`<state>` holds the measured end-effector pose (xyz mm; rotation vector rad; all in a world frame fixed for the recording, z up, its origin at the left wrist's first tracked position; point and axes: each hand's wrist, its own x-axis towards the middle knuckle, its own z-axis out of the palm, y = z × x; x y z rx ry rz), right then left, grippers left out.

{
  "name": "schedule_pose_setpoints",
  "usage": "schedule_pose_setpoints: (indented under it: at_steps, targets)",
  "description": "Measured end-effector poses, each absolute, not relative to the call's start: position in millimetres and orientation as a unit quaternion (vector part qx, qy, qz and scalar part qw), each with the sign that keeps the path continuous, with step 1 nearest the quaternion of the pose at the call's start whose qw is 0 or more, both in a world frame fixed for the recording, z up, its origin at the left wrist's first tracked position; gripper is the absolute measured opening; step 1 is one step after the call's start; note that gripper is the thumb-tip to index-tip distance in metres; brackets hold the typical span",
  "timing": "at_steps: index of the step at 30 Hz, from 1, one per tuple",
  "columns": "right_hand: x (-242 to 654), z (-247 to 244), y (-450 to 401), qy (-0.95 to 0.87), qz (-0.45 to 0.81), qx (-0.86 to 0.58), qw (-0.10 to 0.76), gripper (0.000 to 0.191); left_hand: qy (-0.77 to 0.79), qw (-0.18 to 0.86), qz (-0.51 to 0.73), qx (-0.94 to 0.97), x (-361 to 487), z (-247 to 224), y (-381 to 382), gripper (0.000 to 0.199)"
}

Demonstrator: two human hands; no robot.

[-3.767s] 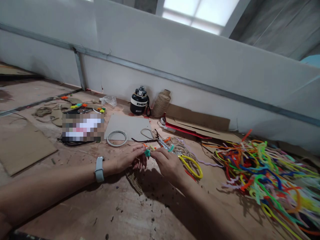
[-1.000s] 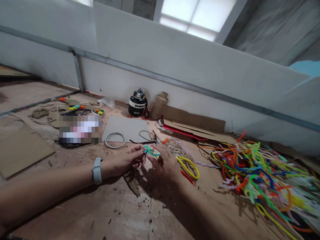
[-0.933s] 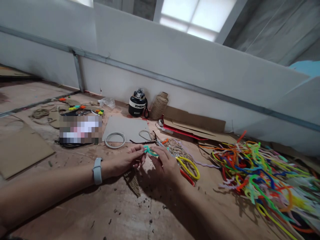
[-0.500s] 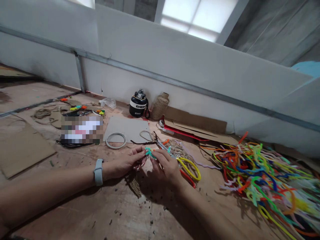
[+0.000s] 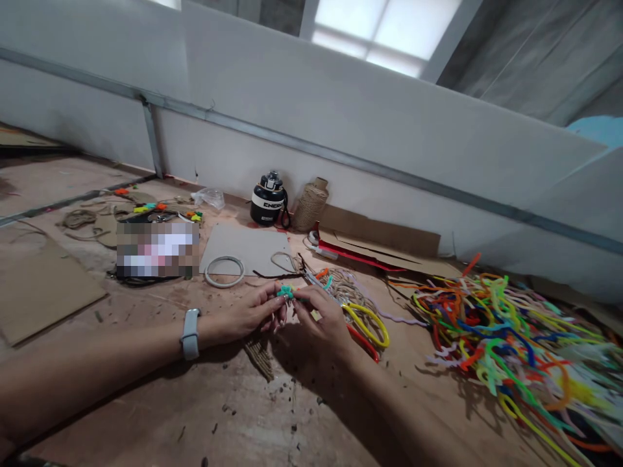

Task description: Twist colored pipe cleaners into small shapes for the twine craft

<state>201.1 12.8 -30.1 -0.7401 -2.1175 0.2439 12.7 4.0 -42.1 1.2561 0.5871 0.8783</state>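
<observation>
Between my two hands is a small turquoise pipe-cleaner flower [image 5: 285, 292], with a bit of yellow beside it. My left hand [image 5: 260, 309] pinches it from the left, fingers closed. From the right, the thumb and fingers of my right hand [image 5: 321, 316] are closed on its other edge. Just below my left hand, a flat strip of brown twine [image 5: 259, 359] lies on the table. Scissors with one yellow and one red handle [image 5: 367, 326] lie beyond my right hand, next to a tangle of beige cord [image 5: 357, 295].
A pile of coloured pipe cleaners [image 5: 491, 331] spreads over the right side. Behind my hands are a white ring [image 5: 224, 272], a grey board [image 5: 248, 243], a black bottle [image 5: 267, 201], a twine spool [image 5: 311, 204] and a cardboard box [image 5: 379, 237]. A cardboard sheet [image 5: 48, 285] lies left.
The turquoise flower has turned slightly in my fingers and looks more compact. My right fingers have shifted a little around it; both hands stay in nearly the same place.
</observation>
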Motion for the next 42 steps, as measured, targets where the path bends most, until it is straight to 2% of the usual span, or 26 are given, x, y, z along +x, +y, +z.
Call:
schedule_pose_setpoints:
  at_steps: [9, 19, 29, 35, 38, 42]
  targets:
    - [204.5, -29.0, 20.7, -0.85, 0.104, -0.284, 0.432, 0.015, 0.256, 0.654, 0.38, 0.601, 10.0, -40.3, 4.3, 0.042]
    - [207.9, -29.8, 20.3, -0.851, 0.145, -0.314, 0.395, 0.015, 0.254, 0.659, 0.373, 0.602, 10.2, -39.1, 4.9, 0.043]
    - [204.1, -35.1, 14.2, -0.883, -0.013, -0.272, 0.382, 0.018, 0.301, 0.633, 0.373, 0.608, 13.1, -41.2, 3.1, 0.048]
    - [203.3, -32.1, 4.5, -0.903, -0.134, -0.281, 0.297, 0.021, 0.329, 0.568, 0.378, 0.653, 11.2, -36.3, -0.7, 0.035]
    - [201.8, -28.8, 3.8, -0.894, -0.102, -0.298, 0.319, 0.022, 0.328, 0.543, 0.402, 0.66, 10.0, -32.5, -1.8, 0.029]
    - [198.0, -28.1, 8.4, -0.862, 0.019, -0.315, 0.397, 0.024, 0.286, 0.621, 0.387, 0.619, 9.6, -32.9, -1.3, 0.039]
